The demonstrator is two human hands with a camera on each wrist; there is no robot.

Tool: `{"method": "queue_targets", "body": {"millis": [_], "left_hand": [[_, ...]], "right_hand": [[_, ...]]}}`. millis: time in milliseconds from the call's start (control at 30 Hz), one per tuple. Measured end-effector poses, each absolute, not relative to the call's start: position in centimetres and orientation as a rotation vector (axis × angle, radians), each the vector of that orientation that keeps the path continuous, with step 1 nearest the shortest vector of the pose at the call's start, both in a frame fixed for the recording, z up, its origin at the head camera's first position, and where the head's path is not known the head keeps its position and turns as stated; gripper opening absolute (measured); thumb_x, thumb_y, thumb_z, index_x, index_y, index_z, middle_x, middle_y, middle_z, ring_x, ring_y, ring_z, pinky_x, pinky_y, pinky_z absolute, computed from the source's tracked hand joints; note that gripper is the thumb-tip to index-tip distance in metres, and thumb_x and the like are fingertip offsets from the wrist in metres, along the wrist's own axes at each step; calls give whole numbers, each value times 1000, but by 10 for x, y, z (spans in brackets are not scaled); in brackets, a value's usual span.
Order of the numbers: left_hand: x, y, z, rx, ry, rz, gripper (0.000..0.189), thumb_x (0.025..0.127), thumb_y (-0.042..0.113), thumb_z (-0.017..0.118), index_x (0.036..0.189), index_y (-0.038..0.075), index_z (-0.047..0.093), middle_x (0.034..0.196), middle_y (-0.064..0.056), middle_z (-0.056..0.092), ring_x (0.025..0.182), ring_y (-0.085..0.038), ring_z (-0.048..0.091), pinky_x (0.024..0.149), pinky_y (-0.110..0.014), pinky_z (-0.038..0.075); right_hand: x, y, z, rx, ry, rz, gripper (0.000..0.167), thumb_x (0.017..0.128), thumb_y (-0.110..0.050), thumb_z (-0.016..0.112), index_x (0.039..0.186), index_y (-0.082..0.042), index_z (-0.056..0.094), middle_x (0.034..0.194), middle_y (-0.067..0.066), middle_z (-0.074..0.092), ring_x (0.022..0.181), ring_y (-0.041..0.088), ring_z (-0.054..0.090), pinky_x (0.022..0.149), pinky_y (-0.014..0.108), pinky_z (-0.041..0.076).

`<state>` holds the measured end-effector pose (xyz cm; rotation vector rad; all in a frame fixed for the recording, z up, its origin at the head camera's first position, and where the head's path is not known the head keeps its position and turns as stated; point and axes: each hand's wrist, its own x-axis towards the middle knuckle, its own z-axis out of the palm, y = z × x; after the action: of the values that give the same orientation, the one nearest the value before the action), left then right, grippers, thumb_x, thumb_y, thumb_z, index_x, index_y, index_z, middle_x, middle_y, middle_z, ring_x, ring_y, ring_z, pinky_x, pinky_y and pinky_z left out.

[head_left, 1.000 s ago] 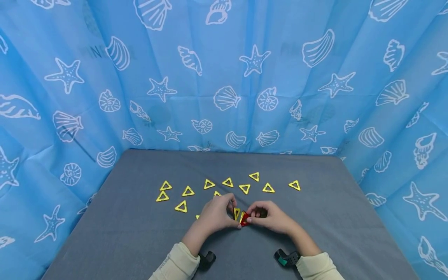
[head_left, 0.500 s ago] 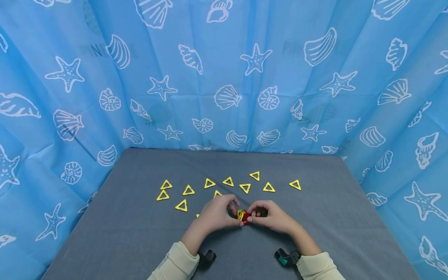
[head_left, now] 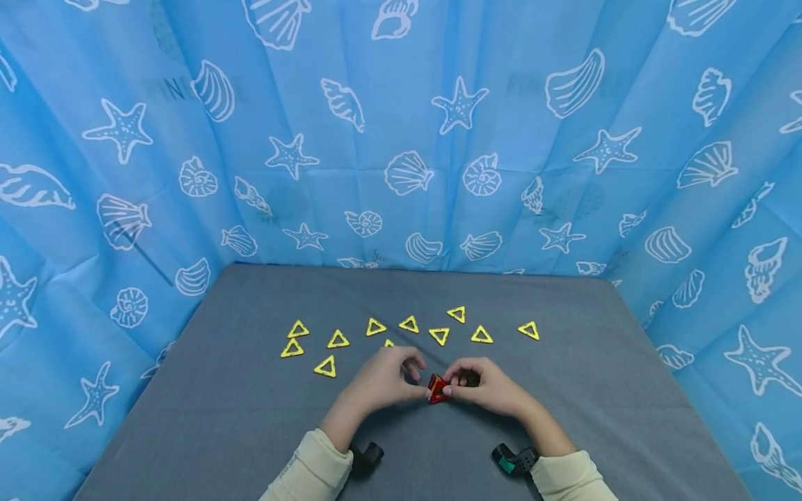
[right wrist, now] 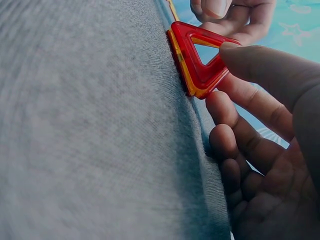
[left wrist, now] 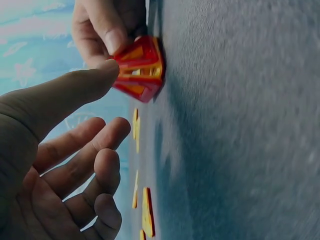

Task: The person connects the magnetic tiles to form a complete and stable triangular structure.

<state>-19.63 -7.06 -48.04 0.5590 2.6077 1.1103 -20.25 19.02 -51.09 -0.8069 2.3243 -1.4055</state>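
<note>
A small pyramid-like piece of red and yellow triangular magnetic tiles [head_left: 436, 391] stands on the grey cloth between the hands. My right hand [head_left: 491, 391] pinches it, thumb against a red triangle's side and fingers behind, as the right wrist view shows. My left hand [head_left: 383, 381] is at its other side; the thumb tip touches or almost touches the piece. The other left fingers [left wrist: 107, 137] hang loosely bent and apart, with nothing in them. In the right wrist view, the near red triangle [right wrist: 184, 45] has an open centre and a yellow layer along its lower edge.
Several yellow triangular tiles [head_left: 322, 374] lie flat and scattered on the grey table [head_left: 250, 417], mostly beyond and left of the hands. One yellow tile [head_left: 529, 337] lies off to the right. A blue shell-patterned curtain [head_left: 376, 139] hangs behind the table and at its sides.
The yellow triangles by my left fingers have folded in against the red piece, which now turns a red side up. My left fingers have come off it. The right hand has barely moved.
</note>
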Motion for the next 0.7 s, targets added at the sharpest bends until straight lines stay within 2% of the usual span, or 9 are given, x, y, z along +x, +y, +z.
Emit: {"method": "queue_targets", "body": {"millis": [400,700], "left_hand": [[-205,-89,-482,510,2685,1157,33,85,33,91,108,15,74,92,8,70,83,-8,64,76,-35,54],[-208,-104,-482,468,2751,1218,26,92,28,85,107,10,74,84,4,63,72,-13,58,68,-33,49]], "right_hand": [[-202,194,-511,-817,2336,-1435,12,103,-13,69,111,-6,75,93,8,70,78,9,60,71,27,52],[-210,196,-501,-834,2387,-1466,15,104,-14,70,112,-3,75,94,9,71,78,13,62,71,28,54]]}}
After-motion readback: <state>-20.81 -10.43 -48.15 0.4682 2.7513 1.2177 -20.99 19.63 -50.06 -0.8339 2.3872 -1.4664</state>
